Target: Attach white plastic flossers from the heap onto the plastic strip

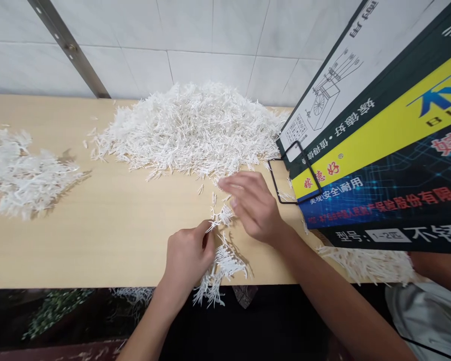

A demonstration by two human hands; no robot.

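Note:
My left hand [186,258] is closed in a fist around a bundle of thin white plastic sticks [220,271] at the table's front edge; the sticks fan out below and to the right of it. My right hand [253,203] hovers just right of it, fingers stretched and slightly blurred, touching a few loose white sticks [223,214] on the wood. A large heap of the same white sticks [191,128] lies behind both hands, near the tiled wall.
A smaller heap of white pieces [20,173] sits at the table's left. A big printed cardboard box [383,130] leans over the right side, with a black wire frame [291,173] beside it. The wooden table [97,225] ends just below my hands. More sticks [368,263] lie under the box.

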